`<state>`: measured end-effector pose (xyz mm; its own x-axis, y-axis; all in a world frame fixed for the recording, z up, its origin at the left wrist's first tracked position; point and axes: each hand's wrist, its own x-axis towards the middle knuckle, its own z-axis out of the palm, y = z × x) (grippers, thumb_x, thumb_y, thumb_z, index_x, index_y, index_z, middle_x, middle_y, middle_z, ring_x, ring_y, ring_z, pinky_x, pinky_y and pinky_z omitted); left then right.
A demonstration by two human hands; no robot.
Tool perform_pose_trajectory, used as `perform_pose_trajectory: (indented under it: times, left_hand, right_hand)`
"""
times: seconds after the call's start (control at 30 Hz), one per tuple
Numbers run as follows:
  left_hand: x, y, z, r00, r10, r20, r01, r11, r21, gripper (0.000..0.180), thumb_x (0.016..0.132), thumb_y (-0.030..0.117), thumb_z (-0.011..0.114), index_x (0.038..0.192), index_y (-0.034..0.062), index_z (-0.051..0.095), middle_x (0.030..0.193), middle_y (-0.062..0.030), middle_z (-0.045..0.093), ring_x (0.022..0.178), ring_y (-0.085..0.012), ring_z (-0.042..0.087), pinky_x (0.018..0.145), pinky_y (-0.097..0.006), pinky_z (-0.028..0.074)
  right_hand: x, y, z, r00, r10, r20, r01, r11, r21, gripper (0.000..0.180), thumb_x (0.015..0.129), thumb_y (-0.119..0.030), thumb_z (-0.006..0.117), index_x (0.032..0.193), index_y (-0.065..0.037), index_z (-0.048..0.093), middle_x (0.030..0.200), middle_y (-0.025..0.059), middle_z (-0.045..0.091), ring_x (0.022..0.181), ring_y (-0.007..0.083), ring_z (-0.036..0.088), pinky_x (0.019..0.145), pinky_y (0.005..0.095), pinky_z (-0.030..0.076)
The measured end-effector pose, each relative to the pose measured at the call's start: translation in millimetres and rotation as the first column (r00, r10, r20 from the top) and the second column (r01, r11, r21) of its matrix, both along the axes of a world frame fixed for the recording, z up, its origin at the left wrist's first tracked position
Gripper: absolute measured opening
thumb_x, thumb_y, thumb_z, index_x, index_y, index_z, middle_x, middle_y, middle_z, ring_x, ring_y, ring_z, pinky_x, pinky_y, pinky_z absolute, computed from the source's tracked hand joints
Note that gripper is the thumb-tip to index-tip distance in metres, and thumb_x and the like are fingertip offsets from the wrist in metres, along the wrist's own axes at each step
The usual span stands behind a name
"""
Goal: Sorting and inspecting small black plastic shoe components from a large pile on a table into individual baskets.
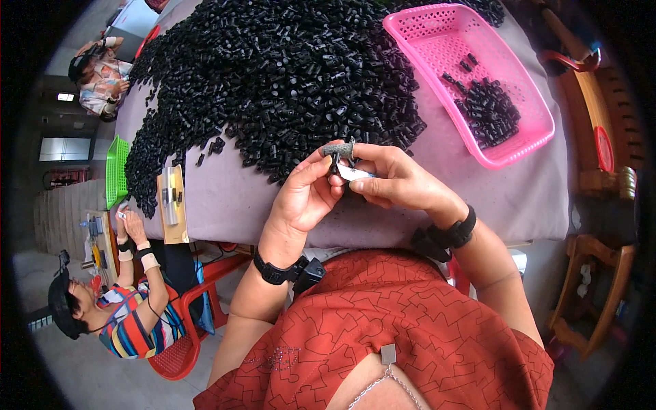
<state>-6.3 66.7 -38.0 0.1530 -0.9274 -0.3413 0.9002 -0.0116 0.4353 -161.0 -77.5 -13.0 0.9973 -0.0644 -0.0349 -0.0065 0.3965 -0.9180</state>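
My left hand (305, 190) and my right hand (403, 179) meet over the near edge of the heap. Between the left thumb and fingers is a small black plastic part (335, 162), partly hidden. A grey knitted finger cover (337, 149) sits on a fingertip there, seemingly the left index finger. My right hand pinches a flat white piece (354, 173), perhaps a small blade or scraper, its tip against the black part. Behind both hands spreads a big heap of black plastic parts (294, 75).
A pink basket (447, 102) at the right holds some black parts. At the left stand a green basket (117, 171) and a cardboard piece with a clear tube (172, 205). Two people sit at the left; the nearer one's hands (133, 225) are by the table edge. A red chair (195, 335) stands there.
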Motion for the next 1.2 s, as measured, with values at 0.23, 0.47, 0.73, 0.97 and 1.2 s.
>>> perform_pose_trajectory:
  times: [0.23,0.47,0.73,0.97,1.2]
  left_hand:
    - [2.0,-6.4,8.5,0.993,-0.016,0.118,0.013,1.000,0.022,0.033,0.093,0.008,0.058,0.126,0.0046,0.055,0.091,-0.0055,0.063,0.075,-0.0134,0.060,0.066,-0.024,0.053]
    - [9.1,-44.4,45.1,0.944,0.033,0.329,-0.020,0.999,-0.043,0.032,0.093,0.008,0.059,0.125,0.0034,0.053,0.098,-0.0075,0.061,0.083,-0.0130,0.061,0.073,-0.023,0.056]
    - [-56.0,-128.8,94.4,0.803,-0.128,0.583,0.241,0.963,-0.120,0.036,0.092,0.004,0.060,0.126,-0.0037,0.051,0.120,-0.0158,0.061,0.103,-0.0283,0.065,0.079,-0.029,0.057]
    - [-16.4,-80.6,62.5,0.678,0.035,0.734,0.017,0.998,-0.063,0.031,0.093,0.008,0.061,0.122,-0.0010,0.056,0.111,-0.0119,0.066,0.088,-0.0159,0.067,0.070,-0.023,0.055]
    - [35.6,21.2,17.3,0.537,0.191,0.822,-0.358,0.933,0.017,0.027,0.095,0.011,0.058,0.119,-0.0010,0.058,0.102,-0.0089,0.067,0.083,-0.0130,0.064,0.068,-0.021,0.050]
  right_hand:
    - [1.4,-4.7,-13.2,0.996,-0.084,0.035,0.083,0.996,0.025,0.028,0.098,-0.025,0.055,0.117,-0.004,0.059,0.072,-0.0049,0.054,0.055,0.0021,0.042,0.048,0.0191,0.034]
    - [6.5,-9.6,-27.2,0.898,-0.436,-0.062,0.439,0.874,0.207,0.016,0.096,-0.017,0.055,0.105,-0.004,0.058,0.065,-0.0044,0.048,0.048,0.0022,0.039,0.040,0.0194,0.026]
    - [6.9,-14.8,-39.0,0.850,-0.522,-0.071,0.525,0.831,0.184,0.015,0.090,-0.011,0.051,0.101,-0.003,0.057,0.067,-0.0006,0.051,0.050,0.0061,0.044,0.042,0.0204,0.033]
    - [8.6,-16.5,-29.4,0.797,-0.603,-0.019,0.578,0.754,0.313,0.018,0.091,-0.013,0.060,0.106,-0.004,0.057,0.069,-0.0042,0.050,0.050,0.0027,0.044,0.043,0.0185,0.032]
    - [10.1,-14.9,-24.4,0.839,-0.542,-0.050,0.539,0.815,0.214,0.011,0.092,-0.009,0.060,0.100,-0.004,0.056,0.070,-0.0044,0.049,0.051,0.0029,0.042,0.043,0.0190,0.030]
